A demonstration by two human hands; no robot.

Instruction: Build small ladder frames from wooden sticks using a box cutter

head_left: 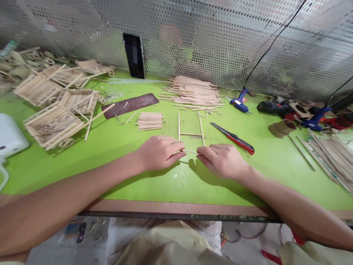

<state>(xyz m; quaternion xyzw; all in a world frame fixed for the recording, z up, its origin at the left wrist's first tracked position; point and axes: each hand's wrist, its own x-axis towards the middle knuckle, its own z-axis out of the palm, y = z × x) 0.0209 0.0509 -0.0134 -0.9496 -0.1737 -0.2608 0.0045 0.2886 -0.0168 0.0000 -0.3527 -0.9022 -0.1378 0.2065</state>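
Note:
Between my two hands runs a short thin wooden stick, each end pinched in the fingertips. My left hand grips its left end and my right hand its right end. Just beyond the fingers lie two long sticks, the left one and the right one, with a crosspiece between them. The near ends of these long sticks reach my fingertips; whether they touch the held stick is hard to tell. A red and black utility knife rests to the right of the frame of sticks.
A stack of short sticks and a large pile of long sticks lie ahead. Wooden cart models stand left, near a brown strip. A blue glue gun sits right. A phone leans on the mesh panel.

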